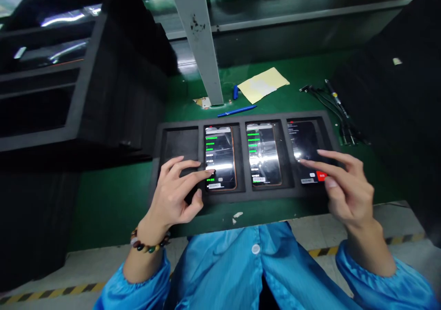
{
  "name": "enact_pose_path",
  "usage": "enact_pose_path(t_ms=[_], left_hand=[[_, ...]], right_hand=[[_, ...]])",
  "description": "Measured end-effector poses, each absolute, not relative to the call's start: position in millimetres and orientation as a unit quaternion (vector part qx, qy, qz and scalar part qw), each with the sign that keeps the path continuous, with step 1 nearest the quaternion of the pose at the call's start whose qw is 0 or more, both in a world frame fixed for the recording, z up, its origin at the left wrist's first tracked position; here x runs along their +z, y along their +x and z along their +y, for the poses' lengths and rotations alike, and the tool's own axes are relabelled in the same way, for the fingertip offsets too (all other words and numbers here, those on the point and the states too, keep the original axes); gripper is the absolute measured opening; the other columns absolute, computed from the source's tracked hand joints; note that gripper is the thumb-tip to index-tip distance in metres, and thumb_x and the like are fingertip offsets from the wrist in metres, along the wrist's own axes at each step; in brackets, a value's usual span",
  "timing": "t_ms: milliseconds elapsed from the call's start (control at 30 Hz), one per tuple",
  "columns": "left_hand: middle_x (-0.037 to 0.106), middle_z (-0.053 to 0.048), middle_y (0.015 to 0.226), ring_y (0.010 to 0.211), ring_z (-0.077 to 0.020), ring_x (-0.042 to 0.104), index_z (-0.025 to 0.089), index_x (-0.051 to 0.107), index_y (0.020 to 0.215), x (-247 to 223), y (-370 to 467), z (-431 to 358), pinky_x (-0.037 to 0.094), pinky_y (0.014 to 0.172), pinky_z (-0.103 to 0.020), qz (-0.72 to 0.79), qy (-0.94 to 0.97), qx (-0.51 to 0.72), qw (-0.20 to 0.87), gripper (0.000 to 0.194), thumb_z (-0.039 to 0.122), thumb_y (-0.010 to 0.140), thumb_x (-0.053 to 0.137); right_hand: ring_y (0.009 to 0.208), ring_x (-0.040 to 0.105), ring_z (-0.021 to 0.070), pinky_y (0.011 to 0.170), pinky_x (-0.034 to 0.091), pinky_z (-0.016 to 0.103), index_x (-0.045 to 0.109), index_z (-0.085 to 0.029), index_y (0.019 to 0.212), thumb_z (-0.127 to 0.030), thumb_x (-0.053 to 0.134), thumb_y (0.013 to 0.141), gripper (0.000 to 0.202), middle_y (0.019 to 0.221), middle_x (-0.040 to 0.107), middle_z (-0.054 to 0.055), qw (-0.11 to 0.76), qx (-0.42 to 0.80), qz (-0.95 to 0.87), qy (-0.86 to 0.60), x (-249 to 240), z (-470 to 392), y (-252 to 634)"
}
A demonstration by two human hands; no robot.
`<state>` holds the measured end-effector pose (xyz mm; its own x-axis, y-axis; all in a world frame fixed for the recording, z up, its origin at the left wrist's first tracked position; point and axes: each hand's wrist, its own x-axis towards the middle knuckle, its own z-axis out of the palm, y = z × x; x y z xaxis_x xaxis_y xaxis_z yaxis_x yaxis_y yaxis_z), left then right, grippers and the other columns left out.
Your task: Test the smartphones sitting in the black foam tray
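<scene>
A black foam tray (203, 196) with several compartments lies on the green table and holds three smartphones. My left hand (177, 188) is open, its index finger over the lit screen of the left smartphone (220, 154), which lists green and white text lines. In the neighbouring compartment the middle smartphone (263, 156) shows a similar list and a bright reflection. My right hand (349, 186) is open above the right smartphone (303, 140), whose dark screen has a red button at the lower right. Whether either fingertip touches the glass, I cannot tell. The leftmost compartment (181, 142) holds no phone.
Behind the tray lie a blue pen (237, 111), its blue cap (235, 92) and a yellow paper (263, 85). Black cables (332, 103) and a dark pen (336, 96) lie at right. Stacked black trays (120, 80) stand left; a grey post (200, 39) rises behind.
</scene>
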<state>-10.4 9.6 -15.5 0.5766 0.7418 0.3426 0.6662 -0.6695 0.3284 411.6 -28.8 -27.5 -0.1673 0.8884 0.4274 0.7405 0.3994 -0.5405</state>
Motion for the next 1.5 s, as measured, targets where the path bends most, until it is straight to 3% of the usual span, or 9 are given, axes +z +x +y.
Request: enact_pose_path(t_ms=[133, 300, 667, 967, 1167, 1500], left_hand=[[0.081, -0.010, 0.118, 0.124, -0.0342, 0.068, 0.021, 0.072, 0.136, -16.1, -8.8, 11.2, 0.040, 0.121, -0.057, 0.418, 0.877, 0.228, 0.067, 0.046, 0.022, 0.091, 0.060], [0.077, -0.013, 0.123, 0.125, -0.0346, 0.066, 0.020, 0.071, 0.136, -18.4, -9.5, 12.0, 0.038, 0.122, -0.059, 0.426, 0.873, 0.231, 0.053, 0.043, 0.026, 0.096, 0.057], [0.076, -0.011, 0.129, 0.123, -0.0307, 0.068, 0.025, 0.066, 0.140, -24.1, -2.6, 13.9, 0.043, 0.123, -0.059, 0.491, 0.826, 0.271, 0.058, 0.038, 0.019, 0.103, 0.062], [0.066, -0.013, 0.152, 0.137, -0.0333, 0.061, 0.024, 0.060, 0.148, -24.4, -2.8, 14.5, 0.049, 0.119, -0.055, 0.482, 0.832, 0.246, 0.118, 0.045, 0.021, 0.103, 0.065], [0.074, -0.012, 0.141, 0.128, -0.0339, 0.065, 0.025, 0.065, 0.145, -23.7, -4.1, 12.3, 0.051, 0.112, -0.056, 0.442, 0.852, 0.258, 0.110, 0.046, 0.016, 0.099, 0.068], [0.074, -0.011, 0.124, 0.116, -0.0303, 0.070, 0.026, 0.068, 0.140, -24.4, -8.7, 9.5, 0.049, 0.115, -0.057, 0.426, 0.860, 0.267, 0.083, 0.044, 0.017, 0.097, 0.066]], right_hand=[[0.140, 0.064, 0.0420, 0.114, 0.049, 0.070, 0.077, -0.036, 0.141, -0.029, 0.052, 0.110, 0.041, 0.127, 0.081, 0.007, 0.377, 0.084, -0.718, -0.579, -30.0, -33.5, 428.2], [0.136, 0.067, 0.0369, 0.115, 0.052, 0.064, 0.080, -0.030, 0.134, -0.030, 0.053, 0.111, 0.035, 0.129, 0.080, 0.008, 0.389, 0.065, -0.689, -0.608, -30.5, -24.5, 431.9], [0.150, 0.056, 0.0347, 0.125, 0.046, 0.062, 0.063, -0.028, 0.155, -0.036, 0.050, 0.113, 0.045, 0.151, 0.068, 0.011, 0.354, 0.073, -0.672, -0.647, -40.5, -6.4, 421.1], [0.149, 0.058, 0.0357, 0.123, 0.048, 0.065, 0.065, -0.028, 0.153, -0.035, 0.049, 0.114, 0.043, 0.149, 0.072, 0.010, 0.368, 0.053, -0.667, -0.646, -41.4, -9.8, 420.2], [0.132, 0.070, 0.0330, 0.109, 0.059, 0.057, 0.074, -0.028, 0.143, -0.020, 0.053, 0.109, 0.040, 0.130, 0.081, 0.008, 0.399, 0.070, -0.734, -0.545, -42.3, -26.4, 428.0], [0.133, 0.067, 0.0339, 0.106, 0.059, 0.053, 0.075, -0.022, 0.141, -0.014, 0.058, 0.105, 0.041, 0.125, 0.081, 0.010, 0.360, 0.055, -0.777, -0.514, -44.5, -32.2, 432.6]])
